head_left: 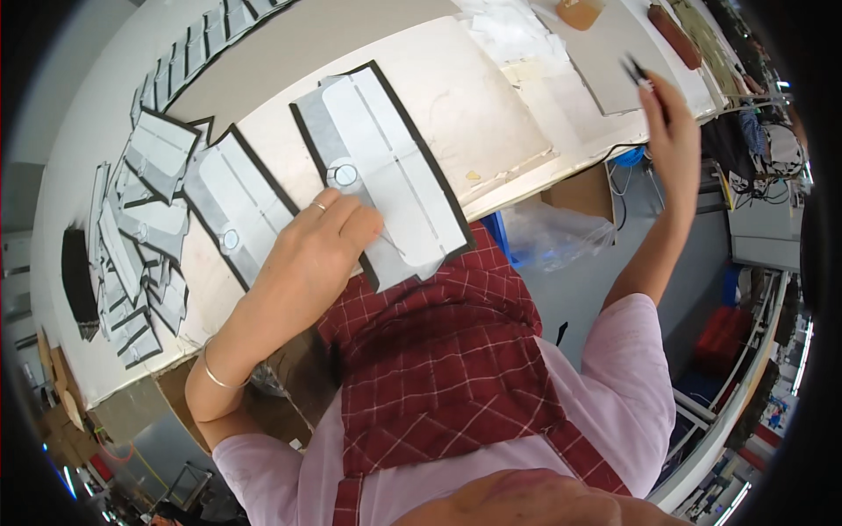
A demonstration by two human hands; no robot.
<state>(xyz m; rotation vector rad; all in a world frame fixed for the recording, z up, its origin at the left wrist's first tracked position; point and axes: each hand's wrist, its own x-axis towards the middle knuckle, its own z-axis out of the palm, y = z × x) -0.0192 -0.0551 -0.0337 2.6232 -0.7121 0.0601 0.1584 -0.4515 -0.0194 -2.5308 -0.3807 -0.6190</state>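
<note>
My left hand (320, 241), with a ring and a bangle, is closed over the left edge of a white and light-grey panel with black borders (386, 167). The panel lies at the front edge of the table, its near end overhanging toward my red checked apron. It carries a small round outline and a long slit-like line. Partly under my left wrist is a similar bordered panel (237, 180). Far off to the right, my right hand (671, 123) is raised and closed around a small dark pointed tool (633, 68), blurred; its exact kind does not show.
Several bordered pieces lie heaped on the left of the white table (438, 88), beside a black strip stack (79, 285). More stand in a row at the far left (206, 44). A grey board (605, 53) and a brown block (674, 37) are at the right. Below the edge hangs a clear plastic bag (561, 232).
</note>
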